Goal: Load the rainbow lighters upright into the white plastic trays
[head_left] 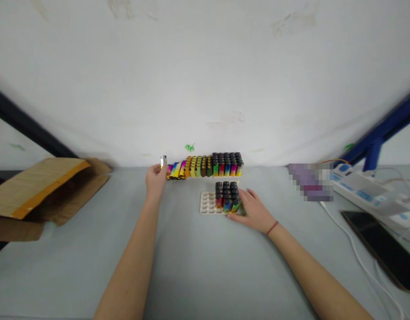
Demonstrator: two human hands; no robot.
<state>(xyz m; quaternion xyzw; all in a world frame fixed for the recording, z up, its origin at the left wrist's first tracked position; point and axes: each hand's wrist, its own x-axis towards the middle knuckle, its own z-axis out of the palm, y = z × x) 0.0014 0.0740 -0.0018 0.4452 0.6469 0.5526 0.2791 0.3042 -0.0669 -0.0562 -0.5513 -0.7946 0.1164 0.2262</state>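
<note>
Three rows of lighters (226, 195) fill the tray (208, 203) under the right hand's (253, 211) loose fingers; several slots remain empty. The left hand (156, 180) pinches one lighter (163, 161).

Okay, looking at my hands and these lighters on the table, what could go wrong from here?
Three risks stand out. The left hand holds one lighter right beside the leaning row of lighters; a nudge might topple them. The white tray is only filled on its right side under the right hand, so it may tip. The white cable trails near the right forearm and might snag.
</note>
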